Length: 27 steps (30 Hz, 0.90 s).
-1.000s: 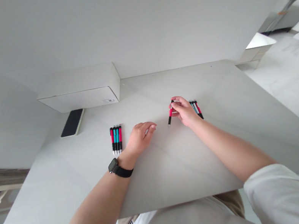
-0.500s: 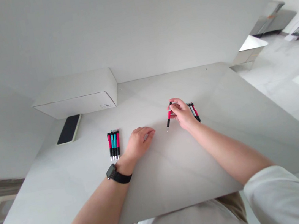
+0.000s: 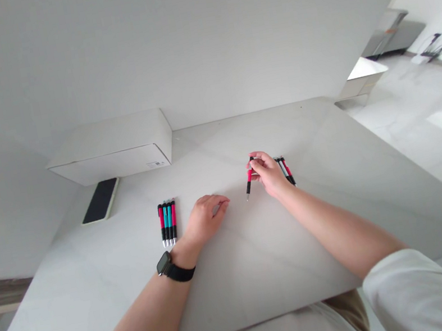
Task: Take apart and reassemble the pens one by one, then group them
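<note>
Head view. Right hand [image 3: 267, 174] held a slim red-and-black pen with a silver tip [image 3: 248, 182] between thumb and fingers, pinched near its upper end. Pen hung tilted in front of the palm, point down and toward the wearer, above the middle of a pale grey, faintly veined tabletop [image 3: 257, 273]; could not tell whether the tip touched it. Just beyond that hand, to its right, a small group of black-ended pens with white and red barrels [image 3: 285, 171] lay partly hidden.

Left hand [image 3: 206, 215] rested on the tabletop, fingers curled, narrow gap to the thumb; could not tell whether the tips met. Black-strapped watch [image 3: 180, 271] on that wrist. Nearest, to its left: a row of four black-ended pens, red, teal, teal, red [image 3: 167, 223], side by side, silver tips toward the wearer.
</note>
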Each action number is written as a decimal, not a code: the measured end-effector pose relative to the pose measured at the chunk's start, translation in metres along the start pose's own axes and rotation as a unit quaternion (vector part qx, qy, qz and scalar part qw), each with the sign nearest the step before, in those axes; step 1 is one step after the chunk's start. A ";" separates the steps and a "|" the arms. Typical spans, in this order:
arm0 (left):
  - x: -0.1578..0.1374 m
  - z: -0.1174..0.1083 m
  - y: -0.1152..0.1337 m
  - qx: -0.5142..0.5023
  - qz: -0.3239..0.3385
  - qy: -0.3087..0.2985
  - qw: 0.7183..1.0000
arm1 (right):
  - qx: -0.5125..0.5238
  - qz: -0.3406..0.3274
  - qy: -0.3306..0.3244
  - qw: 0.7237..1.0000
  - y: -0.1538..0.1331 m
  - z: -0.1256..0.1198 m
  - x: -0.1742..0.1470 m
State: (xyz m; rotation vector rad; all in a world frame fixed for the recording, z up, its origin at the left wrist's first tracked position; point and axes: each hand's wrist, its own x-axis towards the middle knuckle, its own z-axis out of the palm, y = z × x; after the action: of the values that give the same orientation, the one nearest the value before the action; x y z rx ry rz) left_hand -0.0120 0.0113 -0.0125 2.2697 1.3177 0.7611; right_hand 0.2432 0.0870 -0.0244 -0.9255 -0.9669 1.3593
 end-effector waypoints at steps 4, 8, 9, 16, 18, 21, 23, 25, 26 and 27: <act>-0.001 0.000 -0.001 0.002 -0.001 -0.001 1.000 | 0.004 -0.006 0.008 1.000 -0.005 0.000 0.001; -0.002 -0.001 -0.004 0.003 -0.001 -0.004 1.000 | 0.006 -0.023 0.026 0.999 -0.027 -0.012 0.013; -0.002 -0.002 -0.004 0.002 0.001 -0.005 1.000 | 0.006 -0.034 0.037 0.999 -0.036 -0.019 0.018; -0.003 -0.002 -0.005 0.004 0.009 -0.005 1.000 | -0.072 -0.154 0.142 0.975 -0.116 -0.086 0.040; -0.003 -0.001 -0.006 0.006 0.010 -0.007 1.000 | -0.099 -0.164 0.161 0.968 -0.130 -0.102 0.040; -0.003 0.000 -0.008 0.008 0.009 -0.014 1.000 | -0.152 -0.138 0.164 0.965 -0.137 -0.120 0.041; -0.004 0.000 -0.010 0.008 0.009 -0.015 1.000 | -0.217 -0.097 0.163 0.958 -0.133 -0.129 0.042; -0.004 0.000 -0.010 0.009 0.010 -0.015 1.000 | -0.306 -0.033 0.150 0.940 -0.124 -0.137 0.044; -0.004 0.000 -0.010 0.008 0.012 -0.015 1.000 | -0.353 0.006 0.139 0.925 -0.119 -0.140 0.044; -0.004 -0.001 -0.010 0.007 0.014 -0.017 1.000 | -0.397 0.043 0.126 0.908 -0.113 -0.143 0.045</act>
State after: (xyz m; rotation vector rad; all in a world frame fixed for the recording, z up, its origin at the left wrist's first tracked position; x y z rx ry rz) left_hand -0.0207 0.0127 -0.0191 2.3073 1.2822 0.7206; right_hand 0.4151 0.1339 0.0330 -1.7259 -1.3082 0.8580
